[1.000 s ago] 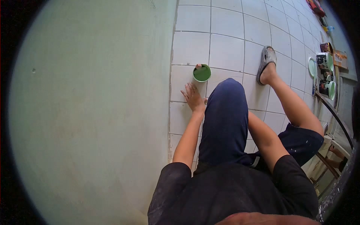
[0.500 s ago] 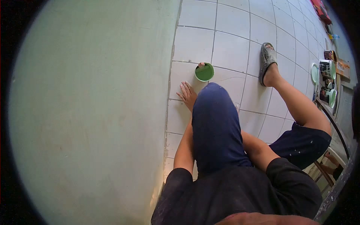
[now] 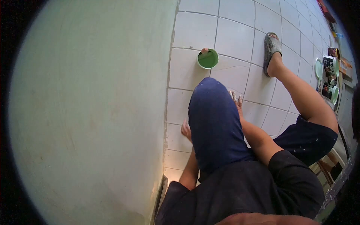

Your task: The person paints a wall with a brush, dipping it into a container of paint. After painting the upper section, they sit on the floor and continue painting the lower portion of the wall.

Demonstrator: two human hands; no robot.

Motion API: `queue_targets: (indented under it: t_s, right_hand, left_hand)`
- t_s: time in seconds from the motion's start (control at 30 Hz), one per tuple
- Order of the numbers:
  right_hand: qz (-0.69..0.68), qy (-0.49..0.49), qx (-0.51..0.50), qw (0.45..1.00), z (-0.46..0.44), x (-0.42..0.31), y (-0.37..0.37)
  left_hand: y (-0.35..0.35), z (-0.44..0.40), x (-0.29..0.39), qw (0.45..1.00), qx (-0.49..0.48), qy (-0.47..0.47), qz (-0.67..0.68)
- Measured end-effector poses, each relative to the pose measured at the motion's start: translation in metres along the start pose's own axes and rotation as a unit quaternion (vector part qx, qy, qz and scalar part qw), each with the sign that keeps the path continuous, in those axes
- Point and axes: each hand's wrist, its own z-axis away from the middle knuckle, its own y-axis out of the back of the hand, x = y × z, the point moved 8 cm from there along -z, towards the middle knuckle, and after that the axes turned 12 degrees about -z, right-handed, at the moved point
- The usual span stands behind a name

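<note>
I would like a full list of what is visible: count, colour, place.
wall: one, pale green, left
floor: one, white tiles, centre
cup: one, white, green inside, beyond knee
handle: one, brownish, in cup
containers: about four, mostly dark, right
lid: one, pale green, beside containers
unclear items: several, one red, right edge
sandal: one, grey, right foot
shirt: one, black, bottom
shorts: one pair, dark blue, lower centre
right shin: one, bare, right
left hand: one, left of knee
right hand: one, whitish-fingered, right of knee
</note>
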Motion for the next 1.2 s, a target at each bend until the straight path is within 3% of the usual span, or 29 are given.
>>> queue_targets:
  t_s: [0.13, 0.17, 0.33, 0.4, 0.53, 0.6, 0.8, 0.93, 1.0, 1.03, 1.1, 1.2]
  right_hand:
    - [-0.032, 0.007, -0.019, 0.999, -0.013, 0.022, -0.018]
    - [0.025, 0.057, 0.131, 0.989, -0.016, 0.023, -0.009]
    - [-0.018, 0.062, 0.094, 0.993, -0.058, 0.013, 0.041]
    - [-0.027, 0.093, 0.105, 0.990, -0.069, 0.009, 0.052]
    - [-0.001, 0.181, 0.116, 0.977, -0.073, -0.016, 0.069]
    - [0.018, 0.211, 0.130, 0.969, -0.077, -0.028, 0.076]
    - [-0.020, 0.157, 0.136, 0.978, -0.078, -0.033, 0.076]
    - [-0.077, 0.123, 0.143, 0.979, -0.079, -0.025, 0.083]
    - [-0.086, 0.110, 0.150, 0.979, -0.080, -0.023, 0.092]
    - [-0.073, 0.092, 0.166, 0.979, -0.078, -0.022, 0.096]
    - [-0.059, 0.070, 0.184, 0.979, -0.078, -0.021, 0.104]
    - [-0.039, 0.027, 0.157, 0.986, -0.081, -0.018, 0.116]
  left_hand:
    - [0.014, 0.123, -0.099, 0.961, 0.025, 0.253, -0.106]
    - [0.014, 0.156, -0.125, 0.928, 0.042, 0.332, -0.164]
    - [0.000, 0.243, -0.156, 0.849, 0.024, 0.472, -0.238]
    - [-0.010, 0.272, -0.156, 0.762, -0.025, 0.623, -0.176]
    - [-0.012, 0.289, -0.152, 0.705, -0.062, 0.689, -0.158]
    - [-0.015, 0.292, -0.153, 0.644, -0.107, 0.754, -0.075]
    - [-0.020, 0.293, -0.166, 0.631, -0.140, 0.762, -0.019]
    - [-0.025, 0.284, -0.181, 0.669, -0.180, 0.719, -0.056]
    - [-0.002, 0.219, -0.162, 0.854, -0.027, 0.455, -0.250]
    - [-0.009, 0.199, -0.157, 0.901, 0.008, 0.388, -0.194]
    - [-0.024, 0.134, -0.133, 0.967, 0.050, 0.201, -0.146]
    - [-0.038, 0.045, -0.085, 0.995, 0.065, -0.031, -0.070]
